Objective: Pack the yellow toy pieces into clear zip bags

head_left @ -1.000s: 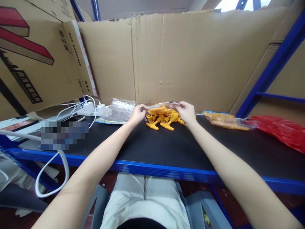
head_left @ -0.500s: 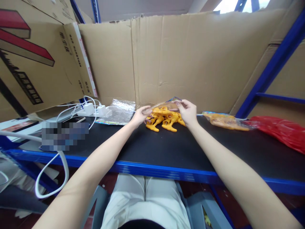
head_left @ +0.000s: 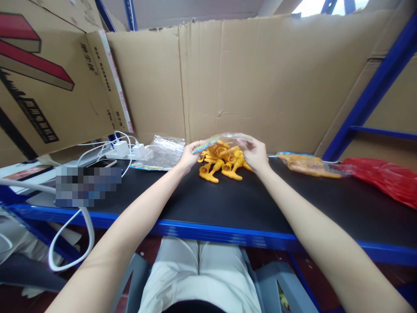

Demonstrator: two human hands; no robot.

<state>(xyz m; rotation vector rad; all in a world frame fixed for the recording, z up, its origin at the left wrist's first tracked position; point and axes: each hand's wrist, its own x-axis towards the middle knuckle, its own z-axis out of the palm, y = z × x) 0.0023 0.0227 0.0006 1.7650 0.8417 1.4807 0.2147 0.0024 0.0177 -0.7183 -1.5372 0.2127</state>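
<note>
A clear plastic bag [head_left: 224, 137] with a colourful printed edge is stretched between my two hands. My left hand [head_left: 190, 157] pinches its left end, and my right hand [head_left: 254, 153] grips the right end, with some fingertips hidden behind the film. Under and behind the bag lies a heap of orange-yellow plastic pieces [head_left: 230, 163], each with a curved handle-like end and a hollow round end. Several show through the film; I cannot tell whether any are inside it. The front pieces rest on the black tabletop [head_left: 224, 204].
A flat clear bag [head_left: 159, 154] lies left of the heap, beside white chargers [head_left: 130, 149] with cables and a phone [head_left: 101, 163]. To the right are a filled clear bag [head_left: 306, 166] and a red plastic bag [head_left: 381, 178]. A cardboard wall [head_left: 260, 78] stands behind.
The bag has turned and spread, its printed edge now reaching my left hand. My left hand has shifted slightly left. More of the orange-yellow pieces show beneath it.
</note>
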